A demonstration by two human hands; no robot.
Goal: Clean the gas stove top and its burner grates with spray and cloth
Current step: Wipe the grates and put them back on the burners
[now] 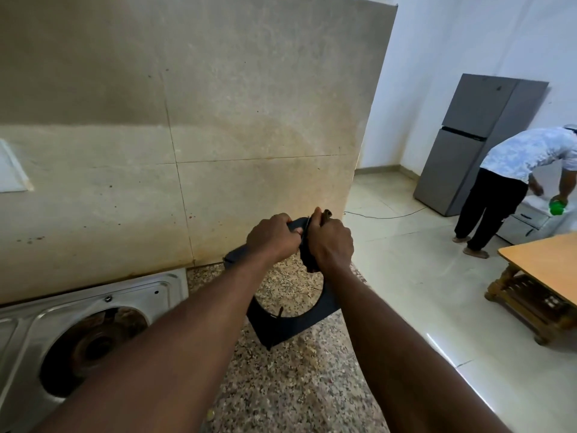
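A black burner grate (315, 314) with a round opening stands tilted on edge over the speckled granite counter (290, 379), its lower corner near the counter. My left hand (273, 237) grips the grate's top edge. My right hand (331, 245) holds a dark cloth (307, 260) against the same top edge, right beside the left hand. The steel gas stove top (93, 307) lies at the lower left with an uncovered, rusty burner (93, 342). No spray bottle is in view.
A stained beige tiled wall (187, 120) rises behind the counter. To the right the counter drops to a glossy floor (406, 276), with a wooden table (543, 276), a grey fridge (474, 142), and a person (512, 182) bending over a white unit.
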